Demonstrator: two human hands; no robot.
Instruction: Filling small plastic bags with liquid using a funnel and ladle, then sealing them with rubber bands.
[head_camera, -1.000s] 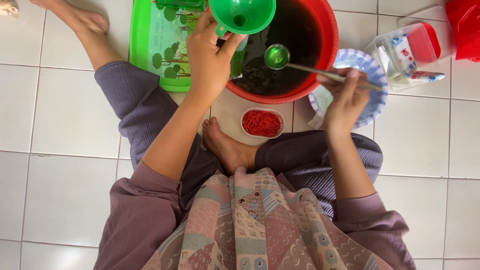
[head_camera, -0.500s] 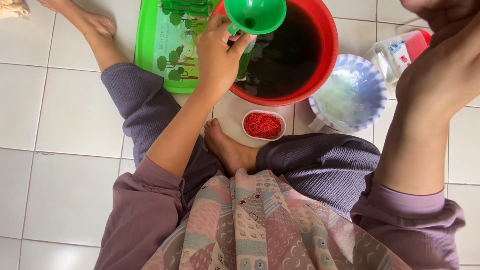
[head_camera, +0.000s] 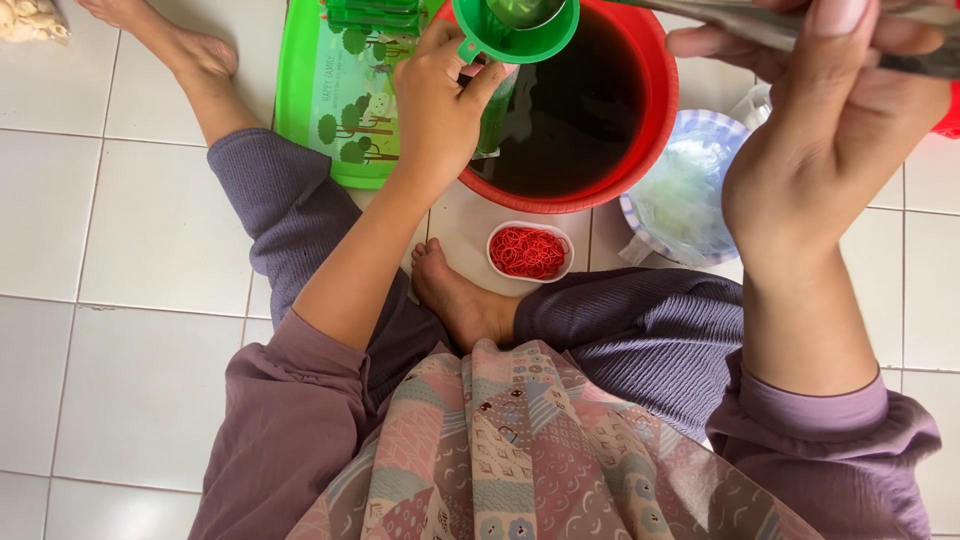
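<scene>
Meanwhile, the left hand (head_camera: 440, 95) curls its fingers around a green funnel (head_camera: 515, 25) and the small bag (head_camera: 497, 110) hanging beneath it, held at the near-left rim of the red basin (head_camera: 655, 130) of dark liquid. The right hand (head_camera: 810, 130), raised close to the camera, grips a metal ladle (head_camera: 525, 10) whose bowl sits in the funnel. Filled green packets (head_camera: 375, 12) lie on the green tray (head_camera: 300, 110) to the left; much liquid is left, and red rubber bands (head_camera: 528, 250) wait in a white dish.
</scene>
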